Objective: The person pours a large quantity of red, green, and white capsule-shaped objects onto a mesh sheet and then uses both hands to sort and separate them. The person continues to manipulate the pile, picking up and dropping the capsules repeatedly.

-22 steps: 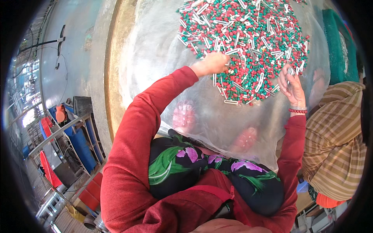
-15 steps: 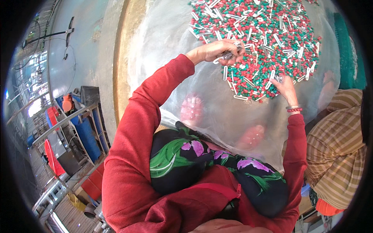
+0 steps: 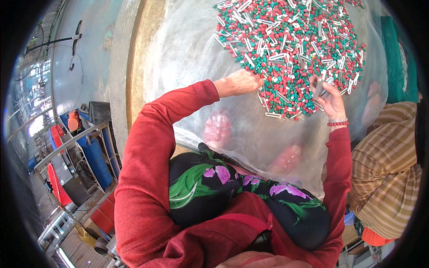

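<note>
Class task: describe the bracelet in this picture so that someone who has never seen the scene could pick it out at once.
Start at the big clear plastic sheet heaped with small red, green and white plastic pieces. At the heap's near right edge is the person's right hand, holding white pieces. Just below it, round the wrist above the red sleeve, sits the red beaded bracelet, the only string of round beads there.

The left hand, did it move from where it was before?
Yes. The left hand slid a little toward the person, from inside the pile of red, green and white pieces to its near edge.
</note>
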The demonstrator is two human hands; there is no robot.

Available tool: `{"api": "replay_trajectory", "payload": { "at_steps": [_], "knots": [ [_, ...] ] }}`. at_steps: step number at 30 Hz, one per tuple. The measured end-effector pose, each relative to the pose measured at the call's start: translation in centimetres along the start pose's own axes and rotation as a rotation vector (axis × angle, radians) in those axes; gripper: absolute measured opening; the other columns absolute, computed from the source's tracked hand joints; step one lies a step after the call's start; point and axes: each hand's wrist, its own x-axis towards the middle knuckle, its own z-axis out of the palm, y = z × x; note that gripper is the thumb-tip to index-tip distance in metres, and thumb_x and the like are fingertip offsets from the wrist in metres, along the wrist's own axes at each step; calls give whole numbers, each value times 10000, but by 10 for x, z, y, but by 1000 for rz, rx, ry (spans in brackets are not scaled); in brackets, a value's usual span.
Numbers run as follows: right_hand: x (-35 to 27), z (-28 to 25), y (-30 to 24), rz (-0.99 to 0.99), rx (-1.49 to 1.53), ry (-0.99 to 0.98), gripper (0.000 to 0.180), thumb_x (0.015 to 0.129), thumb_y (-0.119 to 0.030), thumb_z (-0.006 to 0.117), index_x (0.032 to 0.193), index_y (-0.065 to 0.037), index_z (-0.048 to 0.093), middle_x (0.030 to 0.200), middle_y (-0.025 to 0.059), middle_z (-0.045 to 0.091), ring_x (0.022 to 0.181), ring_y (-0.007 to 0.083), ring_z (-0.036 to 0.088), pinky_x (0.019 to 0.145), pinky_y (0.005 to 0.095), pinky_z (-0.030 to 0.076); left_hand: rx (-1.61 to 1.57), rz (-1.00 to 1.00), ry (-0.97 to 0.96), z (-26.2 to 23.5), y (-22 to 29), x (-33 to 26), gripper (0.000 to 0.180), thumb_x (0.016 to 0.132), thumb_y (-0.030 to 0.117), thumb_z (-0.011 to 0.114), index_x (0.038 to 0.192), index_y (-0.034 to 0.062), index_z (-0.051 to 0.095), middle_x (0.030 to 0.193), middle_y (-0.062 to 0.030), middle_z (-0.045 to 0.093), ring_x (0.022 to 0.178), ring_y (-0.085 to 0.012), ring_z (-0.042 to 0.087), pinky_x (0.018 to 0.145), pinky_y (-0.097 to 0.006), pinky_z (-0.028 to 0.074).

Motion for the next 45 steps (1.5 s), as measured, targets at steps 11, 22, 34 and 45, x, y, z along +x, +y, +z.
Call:
{"api": "replay_trajectory", "payload": {
  "at_steps": [11, 22, 34, 45],
  "knots": [
    [-20, -16, -29, -97, -206, -161, 266, 853, -178, 613, 1054, -29, 523, 726, 67, 543, 563, 92, 478, 365, 151, 296, -1919, -82, -252, -60, 14, 33, 225, 841, 235, 511, 951, 45, 563, 758, -30, 569, 597, -70, 537, 428, -209, 371],
    [-46, -22, -25, -175, -330, -111, 388, 822, -422, 637, 941, -63, 553, 704, 28, 524, 569, 89, 486, 391, 163, 277, -16, 165, 200, -2, 58, 69, 142, 785, 98, 505, 863, -16, 539, 602, -89, 571, 581, -240, 631, 466, -363, 486],
    [5, -13, 6, -48, 575, -46, 303, 877, -242, 541, 1165, -149, 517, 853, 66, 630, 773, 252, 621, 571, 350, 528, -1498, -484, -103, -87, 9, 74, 248, 875, 295, 499, 938, 59, 543, 611, -13, 509, 556, -139, 520, 471, -290, 414],
    [48, 25, 51, 8, 814, -416, 358, 928, -377, 453, 1168, -123, 532, 1124, 66, 597, 1017, 242, 573, 937, 459, 436, -520, -47, 311, -163, 59, 92, 492, 721, 138, 680, 1153, 37, 467, 1145, -174, 412, 1026, -353, 467, 834, -458, 398]
  ]
}}
